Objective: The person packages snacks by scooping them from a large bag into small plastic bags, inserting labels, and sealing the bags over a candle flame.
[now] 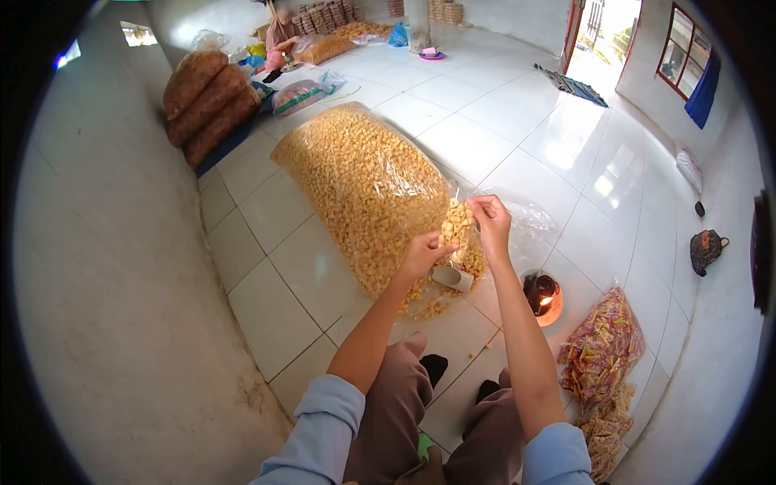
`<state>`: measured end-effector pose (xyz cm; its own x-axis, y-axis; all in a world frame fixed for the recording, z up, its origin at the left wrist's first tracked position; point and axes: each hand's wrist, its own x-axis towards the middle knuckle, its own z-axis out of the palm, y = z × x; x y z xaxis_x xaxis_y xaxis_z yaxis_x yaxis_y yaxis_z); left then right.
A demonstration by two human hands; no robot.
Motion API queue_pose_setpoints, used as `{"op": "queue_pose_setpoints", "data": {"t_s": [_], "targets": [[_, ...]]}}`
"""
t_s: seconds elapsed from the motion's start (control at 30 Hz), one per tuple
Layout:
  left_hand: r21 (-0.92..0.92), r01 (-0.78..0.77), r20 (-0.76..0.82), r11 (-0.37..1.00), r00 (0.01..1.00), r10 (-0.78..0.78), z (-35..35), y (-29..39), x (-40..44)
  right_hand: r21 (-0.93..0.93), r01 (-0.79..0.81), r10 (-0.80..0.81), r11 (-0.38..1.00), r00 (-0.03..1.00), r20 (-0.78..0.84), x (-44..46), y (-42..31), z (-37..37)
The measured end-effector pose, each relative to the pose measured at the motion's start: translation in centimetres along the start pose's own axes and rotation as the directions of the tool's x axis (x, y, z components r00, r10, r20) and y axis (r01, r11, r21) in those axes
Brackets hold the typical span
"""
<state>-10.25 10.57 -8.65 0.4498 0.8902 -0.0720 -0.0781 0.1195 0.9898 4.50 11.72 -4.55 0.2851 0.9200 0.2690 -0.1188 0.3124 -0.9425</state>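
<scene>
Between my hands is a small clear plastic bag filled with yellow puffed snacks, held upright. My left hand is closed on its lower left side. At the upper right edge, the fingers of my right hand pinch the bag. Just below lies a pale scoop or cup on its side among loose snacks. Behind and to the left, a very large clear sack of the same snacks lies on the floor, its mouth toward me. To the right of my right forearm burns a small flame in a round pot.
A bag of colourful small packets stands at the right, with more snack bags below it. Big stacked sacks lean at the left wall. Another person sits at the back. A dark mat lies near the doorway.
</scene>
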Motion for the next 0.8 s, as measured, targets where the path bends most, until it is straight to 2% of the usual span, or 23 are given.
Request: {"op": "queue_pose_setpoints", "data": {"t_s": [0.07,0.2,0.27,0.4,0.47,0.5,0.57,0.7,0.8], "targets": [[0.042,-0.041,-0.046,0.998,0.998,0.043,0.3,0.7,-0.4,0.039,-0.024,0.026,0.999,0.998,-0.053,0.3,0.1,-0.2],[0.035,-0.044,-0.075,0.998,0.996,0.046,0.4,-0.4,0.1,0.066,-0.023,0.026,0.998,0.999,-0.044,0.3,-0.6,-0.4],[-0.083,0.033,-0.048,0.996,0.998,-0.037,0.5,-0.5,0.2,-0.015,0.046,-0.047,0.999,0.997,-0.054,0.4,-0.7,-0.3],[-0.147,-0.015,0.005,0.989,1.0,0.016,1.2,0.7,-0.5,-0.061,0.083,-0.085,0.995,0.996,-0.027,0.4,-1.3,-0.3],[-0.179,-0.221,-0.243,0.959,0.954,0.175,2.2,1.6,-0.3,-0.108,0.069,-0.062,0.992,0.996,0.072,0.2,-1.5,-0.5],[-0.181,-0.219,-0.243,0.959,0.955,0.173,2.1,1.7,0.3,-0.109,0.067,-0.06,0.992,0.996,0.071,0.1,-1.7,-0.5],[-0.186,-0.366,-0.343,0.912,0.894,0.289,1.6,1.8,1.5,-0.15,0.042,-0.024,0.988,0.992,0.12,0.0,-1.9,-0.4],[-0.175,-0.306,-0.38,0.936,0.898,0.222,1.8,2.9,1.4,-0.117,0.019,-0.003,0.993,0.99,0.142,0.2,-1.3,-0.6],[-0.162,-0.284,-0.427,0.945,0.884,0.192,1.8,3.0,1.6,-0.014,-0.059,0.061,0.998,0.988,0.14,0.0,-1.8,-0.2]]}}
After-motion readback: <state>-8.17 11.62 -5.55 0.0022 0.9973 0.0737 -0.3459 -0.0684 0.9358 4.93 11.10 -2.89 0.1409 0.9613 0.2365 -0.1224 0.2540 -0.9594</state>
